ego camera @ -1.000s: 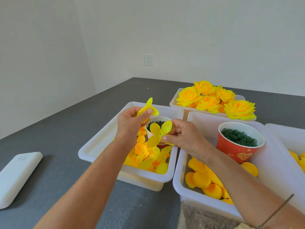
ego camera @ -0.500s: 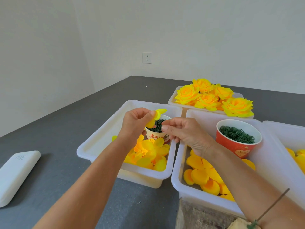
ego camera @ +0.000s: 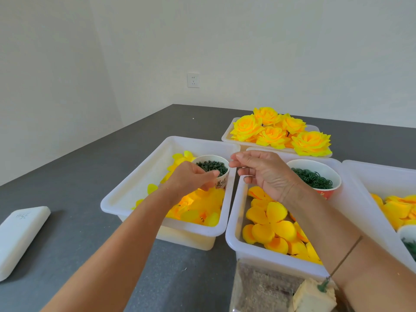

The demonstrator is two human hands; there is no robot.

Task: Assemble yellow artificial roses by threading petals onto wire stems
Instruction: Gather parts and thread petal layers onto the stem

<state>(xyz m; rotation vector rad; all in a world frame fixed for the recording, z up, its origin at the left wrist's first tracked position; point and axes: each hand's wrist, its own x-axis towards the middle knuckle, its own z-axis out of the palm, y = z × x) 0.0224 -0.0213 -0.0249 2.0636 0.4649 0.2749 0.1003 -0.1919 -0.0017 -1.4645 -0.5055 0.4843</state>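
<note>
My left hand (ego camera: pixel 191 180) hangs low in the left white bin (ego camera: pixel 135 183), fingers curled, fingertips against a white paper cup (ego camera: pixel 221 162) of small dark green pieces. Loose yellow petals (ego camera: pixel 202 208) lie under it; whether it holds one is hidden. My right hand (ego camera: pixel 261 174) hovers just right of that cup, thumb and forefinger pinched together with nothing visible between them. Larger yellow petals (ego camera: pixel 272 224) fill the middle bin (ego camera: pixel 231 221). Finished yellow roses (ego camera: pixel 272 131) are piled in a tray (ego camera: pixel 227 137) behind.
A red cup (ego camera: pixel 326 192) of green rings stands in the middle bin. A third bin (ego camera: pixel 360 176) with petals is at the right. A white flat case (ego camera: pixel 20 235) lies on the grey table at left. A foam block (ego camera: pixel 313 296) is at the bottom edge.
The yellow petal piece that my left hand held up is gone from sight. That hand dropped toward the bin, and my right hand moved slightly right, above the cup.
</note>
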